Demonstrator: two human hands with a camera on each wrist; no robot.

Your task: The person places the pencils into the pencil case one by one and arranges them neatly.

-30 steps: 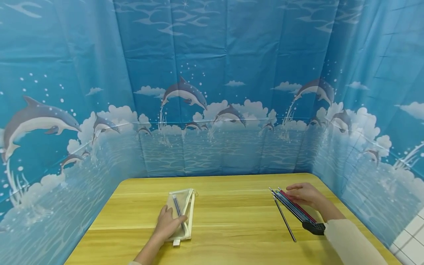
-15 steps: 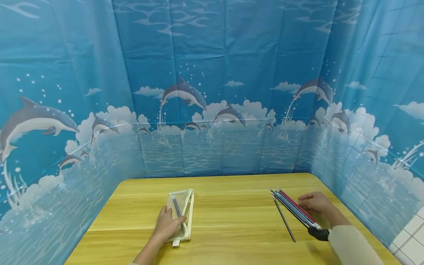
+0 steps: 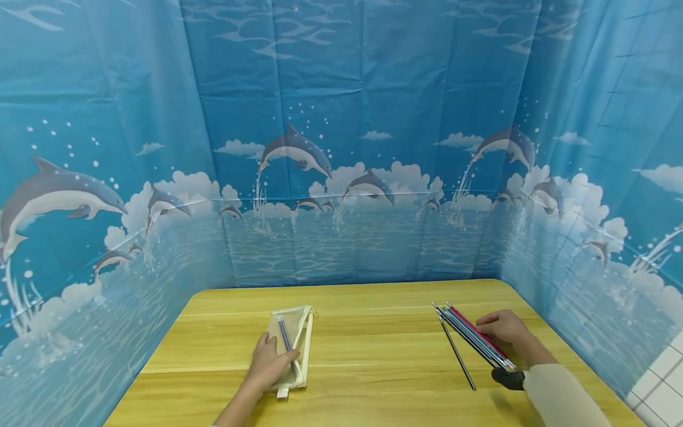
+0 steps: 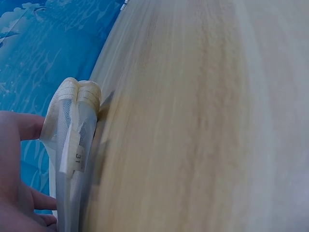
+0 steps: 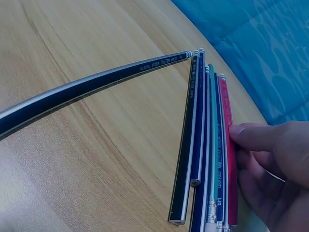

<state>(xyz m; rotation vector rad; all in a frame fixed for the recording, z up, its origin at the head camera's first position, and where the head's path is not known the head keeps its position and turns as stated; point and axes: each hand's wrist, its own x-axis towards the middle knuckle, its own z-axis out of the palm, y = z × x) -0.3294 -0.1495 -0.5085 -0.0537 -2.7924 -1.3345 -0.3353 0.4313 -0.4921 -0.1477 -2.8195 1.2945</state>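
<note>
Slightly toward nine o'clock, the right hand [image 3: 503, 326] had shifted since half a second earlier, its thumb against the red pencil [image 5: 228, 154]; whether it pinched could not be told. On the desk [image 3: 373, 350], the pouch [image 3: 294, 320] lay at nine o'clock, held between the left hand [image 3: 268, 360]'s thumb and fingers, and the bunch [image 3: 473, 335] at three. From its top, a black pencil [image 3: 457, 353] splayed toward five. Uneven sideways pressure could probably roll the bunch apart, as no band showed.

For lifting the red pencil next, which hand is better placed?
Probably the right. The right hand has a fingertip against the red pencil, while the left hand is well away from it, occupied with holding the pouch.
</note>
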